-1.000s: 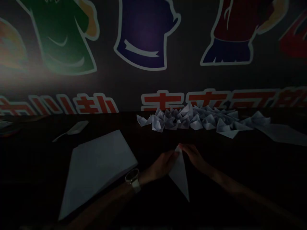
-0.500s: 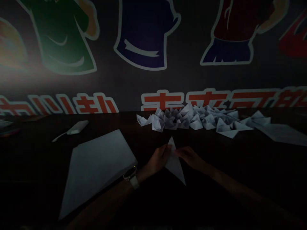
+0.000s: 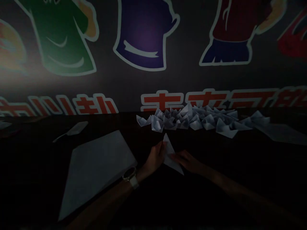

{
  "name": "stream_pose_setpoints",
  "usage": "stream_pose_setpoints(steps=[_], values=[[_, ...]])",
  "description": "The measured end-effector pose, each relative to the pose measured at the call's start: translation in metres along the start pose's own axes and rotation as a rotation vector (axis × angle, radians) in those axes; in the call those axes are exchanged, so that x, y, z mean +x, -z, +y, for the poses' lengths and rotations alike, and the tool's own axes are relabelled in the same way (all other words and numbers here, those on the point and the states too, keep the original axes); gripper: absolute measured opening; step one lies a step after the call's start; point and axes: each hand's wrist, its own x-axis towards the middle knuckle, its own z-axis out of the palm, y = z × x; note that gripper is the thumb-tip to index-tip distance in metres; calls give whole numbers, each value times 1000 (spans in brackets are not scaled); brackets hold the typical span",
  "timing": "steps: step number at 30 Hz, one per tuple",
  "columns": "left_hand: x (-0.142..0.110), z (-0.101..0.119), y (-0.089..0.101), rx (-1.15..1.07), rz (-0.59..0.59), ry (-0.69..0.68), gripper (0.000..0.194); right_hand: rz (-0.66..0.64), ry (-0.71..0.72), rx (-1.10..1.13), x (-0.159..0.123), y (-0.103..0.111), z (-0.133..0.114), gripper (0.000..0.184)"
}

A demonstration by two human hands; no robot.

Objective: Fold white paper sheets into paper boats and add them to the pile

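Note:
A folded sheet of white paper (image 3: 171, 156), pointed at its top and lower right, is held up over the dark table. My left hand (image 3: 155, 157), with a watch (image 3: 129, 173) on its wrist, is closed on the paper's left edge. On the opposite side my right hand (image 3: 186, 159) has its fingers pressed against the paper's face near the middle. The view is dim, so the fingertips are hard to make out. A stack of white paper (image 3: 98, 169) lies to the left of my left hand.
Many folded paper boats (image 3: 196, 118) crowd together at the back of the table. A flat white sheet (image 3: 283, 132) lies at the far right. Back left is a white device with a cable (image 3: 78, 127). Behind stands a wall (image 3: 129, 83) with printed figures and lettering.
The folded paper has shifted slightly up and left and turned a little. My right hand has slid a bit lower and left across its face. My left hand keeps its hold.

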Motion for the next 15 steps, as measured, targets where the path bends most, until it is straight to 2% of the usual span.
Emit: stream_pose_setpoints(steps=[3,5,8,10,12,13,15], values=[[1,-2,0,-9,18,29,32,-92,-5,10,0,1,0,51],[1,-1,1,-58,-7,79,34,-94,7,-1,2,4,1,52],[-1,2,3,-171,-165,243,41,-98,3,-2,3,7,3,52],[-1,4,5,-201,-241,330,45,-51,-38,20,4,8,4,52],[-1,4,6,-206,-221,333,46,-32,-108,82,3,9,3,52],[0,3,6,-211,-188,321,46,-64,-141,129,2,9,1,52],[2,1,6,-227,-120,312,46,-206,-181,223,0,11,-3,56]])
